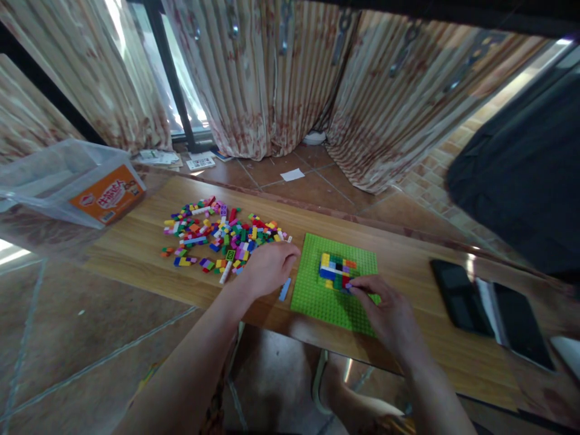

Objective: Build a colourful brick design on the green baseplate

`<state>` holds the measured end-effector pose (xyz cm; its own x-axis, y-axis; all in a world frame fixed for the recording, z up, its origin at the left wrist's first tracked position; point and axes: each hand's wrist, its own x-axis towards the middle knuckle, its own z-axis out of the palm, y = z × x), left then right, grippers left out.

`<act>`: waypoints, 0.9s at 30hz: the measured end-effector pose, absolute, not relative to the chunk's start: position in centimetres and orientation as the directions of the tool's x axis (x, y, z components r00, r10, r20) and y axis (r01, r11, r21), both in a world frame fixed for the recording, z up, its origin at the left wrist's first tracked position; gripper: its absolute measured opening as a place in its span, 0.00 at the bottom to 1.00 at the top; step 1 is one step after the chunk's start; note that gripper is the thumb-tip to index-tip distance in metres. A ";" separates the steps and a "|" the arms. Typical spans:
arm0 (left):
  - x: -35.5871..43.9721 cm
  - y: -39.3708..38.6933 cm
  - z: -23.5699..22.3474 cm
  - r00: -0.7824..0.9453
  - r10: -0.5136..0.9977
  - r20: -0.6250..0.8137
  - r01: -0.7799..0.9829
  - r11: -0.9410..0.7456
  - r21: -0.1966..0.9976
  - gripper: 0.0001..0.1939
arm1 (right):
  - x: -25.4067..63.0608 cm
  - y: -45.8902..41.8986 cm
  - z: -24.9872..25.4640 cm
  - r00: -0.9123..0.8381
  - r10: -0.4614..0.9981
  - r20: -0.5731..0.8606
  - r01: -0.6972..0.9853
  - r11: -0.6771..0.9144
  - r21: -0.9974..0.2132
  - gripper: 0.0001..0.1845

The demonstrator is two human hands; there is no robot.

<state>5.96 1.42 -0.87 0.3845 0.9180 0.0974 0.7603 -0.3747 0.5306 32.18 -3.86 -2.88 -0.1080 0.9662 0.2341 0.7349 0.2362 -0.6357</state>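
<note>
A green baseplate [308, 296] lies on the wooden table, carrying a low build of colored toy bricks [333, 270] in blue, yellow, white, red and orange. At the build's near right corner, my right hand [385, 308] pinches a small purple brick [348, 286] between thumb and fingertips. My left hand [270, 267] is closed, hovering between the loose brick pile [217, 232] and the plate's left edge. Its curled fingers hide whatever they may hold. Just beside it, a long light blue brick [284, 289] rests on the table.
A clear plastic bin [67, 163] with an orange label stands at the far left. On the right end of the wooden table [408, 266] lie a black phone-like device [457, 296] and another dark flat item [521, 323]. Patterned curtains [263, 78] hang behind.
</note>
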 end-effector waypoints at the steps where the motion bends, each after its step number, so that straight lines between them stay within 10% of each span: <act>1: 6.4 1.3 -0.9 0.404 0.909 0.100 0.751 -0.393 0.531 0.13 | 32.2 -3.8 -3.0 -0.129 0.962 0.241 0.743 0.255 -0.619 0.10; 13: 8.0 1.1 -1.6 0.478 0.871 0.116 0.719 -0.464 0.518 0.13 | 31.8 -3.5 -4.2 -0.201 0.929 0.310 0.826 0.331 -0.456 0.09; 27: 8.1 0.8 -1.6 0.498 0.862 0.095 0.720 -0.472 0.509 0.13 | 31.4 -3.3 -5.3 -0.051 0.940 0.337 0.760 0.255 -0.597 0.12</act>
<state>8.11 0.84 -1.57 0.4980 0.8620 0.0947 0.7198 -0.4717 0.5093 31.36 -3.25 -5.25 -0.0508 0.9401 0.3371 0.7602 0.2553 -0.5974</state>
